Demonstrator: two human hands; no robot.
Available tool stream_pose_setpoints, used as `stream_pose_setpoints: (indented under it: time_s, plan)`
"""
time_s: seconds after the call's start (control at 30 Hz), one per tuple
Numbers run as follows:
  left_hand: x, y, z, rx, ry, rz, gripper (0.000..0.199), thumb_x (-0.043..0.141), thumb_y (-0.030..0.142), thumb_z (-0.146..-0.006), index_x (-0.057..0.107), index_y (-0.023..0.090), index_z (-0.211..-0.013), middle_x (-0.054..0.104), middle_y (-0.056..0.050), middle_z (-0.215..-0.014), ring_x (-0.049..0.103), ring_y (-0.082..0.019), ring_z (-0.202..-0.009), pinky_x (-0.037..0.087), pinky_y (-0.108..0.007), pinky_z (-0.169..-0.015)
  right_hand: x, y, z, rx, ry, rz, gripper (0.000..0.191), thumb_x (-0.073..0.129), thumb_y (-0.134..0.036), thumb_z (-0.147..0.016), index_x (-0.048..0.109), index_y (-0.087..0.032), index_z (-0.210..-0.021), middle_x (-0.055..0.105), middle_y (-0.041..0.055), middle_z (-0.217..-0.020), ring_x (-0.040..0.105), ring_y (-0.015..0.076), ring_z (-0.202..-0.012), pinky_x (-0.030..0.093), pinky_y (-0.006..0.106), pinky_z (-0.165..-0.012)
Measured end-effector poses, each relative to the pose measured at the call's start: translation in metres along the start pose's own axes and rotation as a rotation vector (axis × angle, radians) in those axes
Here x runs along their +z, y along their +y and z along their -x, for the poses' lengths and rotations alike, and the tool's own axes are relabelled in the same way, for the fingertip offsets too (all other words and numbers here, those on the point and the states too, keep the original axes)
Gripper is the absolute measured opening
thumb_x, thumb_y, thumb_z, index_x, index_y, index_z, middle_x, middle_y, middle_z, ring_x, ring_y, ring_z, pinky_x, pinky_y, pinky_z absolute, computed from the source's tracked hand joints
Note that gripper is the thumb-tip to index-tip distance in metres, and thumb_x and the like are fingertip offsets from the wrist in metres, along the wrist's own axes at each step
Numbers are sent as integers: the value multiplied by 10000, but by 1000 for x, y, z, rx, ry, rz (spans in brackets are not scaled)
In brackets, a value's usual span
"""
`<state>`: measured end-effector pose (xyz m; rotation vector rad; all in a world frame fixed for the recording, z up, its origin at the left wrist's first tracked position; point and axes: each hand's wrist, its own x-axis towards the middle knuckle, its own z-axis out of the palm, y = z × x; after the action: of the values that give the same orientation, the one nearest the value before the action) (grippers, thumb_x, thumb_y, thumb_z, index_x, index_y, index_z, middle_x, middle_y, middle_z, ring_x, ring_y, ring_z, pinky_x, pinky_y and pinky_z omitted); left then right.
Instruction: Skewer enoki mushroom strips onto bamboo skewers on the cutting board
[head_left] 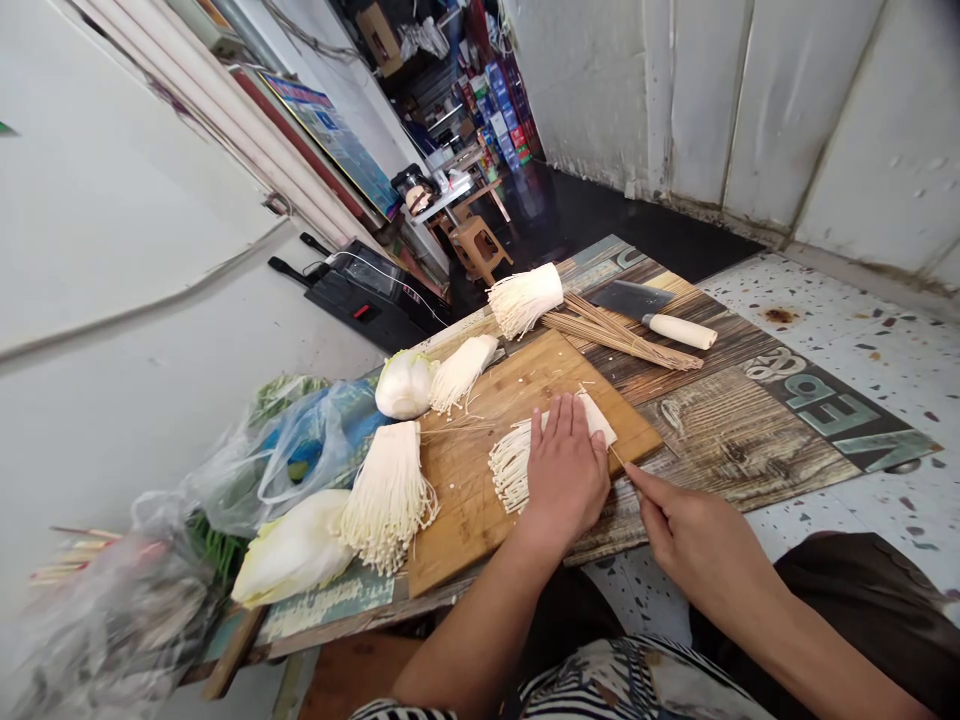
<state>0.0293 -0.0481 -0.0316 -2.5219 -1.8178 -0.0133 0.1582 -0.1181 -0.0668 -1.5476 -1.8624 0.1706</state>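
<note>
A bunch of enoki mushrooms (511, 466) lies flat on the wooden cutting board (469, 515), its caps to the left and its cut base to the right. My left hand (566, 468) presses down on the bunch with fingers stretched out, hiding its middle. Close to the board's right edge, my right hand (694, 535) pinches a thin bamboo skewer (618, 458). The skewer's tip meets the base of the bunch; I cannot tell how deep it sits. A pile of similar skewers (630, 340) rests beyond the board.
Beside the skewers lies a cleaver (634, 297). More enoki bunches, one nearby (390, 490) and one at the far end (525, 298), flank the board with cabbage pieces (296, 550). Plastic bags of greens (300, 440) crowd the table's left. A stool (480, 248) stands farther back.
</note>
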Motion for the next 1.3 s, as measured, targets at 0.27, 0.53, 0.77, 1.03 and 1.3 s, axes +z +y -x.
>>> stream_pose_setpoints:
  time_s: [0.27, 0.53, 0.77, 1.03, 1.3]
  plan:
    - [-24, -15, 4, 5, -37, 197, 568, 153, 352, -1015, 293, 48, -1474, 304, -138, -1545, 221, -211, -1460, 117, -482, -1205, -4, 2, -5, 194, -126, -146, 404, 391, -251, -896, 699, -144, -1135, 754, 83, -827, 698, 197, -660, 513, 288, -593]
    - [-50, -36, 40, -5, -38, 345, 607, 221, 419, -1004, 266, 49, -1483, 273, -161, -1555, 180, -231, -1470, 83, -480, -1206, -24, -19, -16, 585, -255, -954, 561, 542, -511, -814, 630, -78, -1160, 404, -81, -450, 347, 86, -354, 260, 215, -347]
    - [-58, -44, 56, -42, 137, 765, 645, 263, 486, -1001, 159, 135, -1532, 123, -84, -1603, 88, -197, -1485, 107, -433, -1219, -67, -49, -39, 278, -136, -806, 432, 573, -446, -832, 692, -138, -1111, 511, -34, -471, 448, 98, -390, 358, 208, -364]
    - [-60, -34, 42, -48, 248, 1779, 476, 180, 273, -1018, 374, 186, -1444, 497, -73, -1442, 492, -174, -1311, 408, -387, -1107, -23, -52, -14, -369, 161, -45, 321, 473, -173, -917, 681, -115, -1155, 754, 81, -899, 686, 135, -633, 510, 218, -568]
    - [-58, -30, 44, -142, 274, 1799, 462, 214, 388, -1024, 458, 201, -1370, 543, -62, -1397, 510, -188, -1294, 390, -401, -1118, -12, -56, -4, -434, 185, 110, 353, 489, -131, -914, 636, -111, -1234, 747, 66, -832, 659, 107, -600, 467, 202, -561]
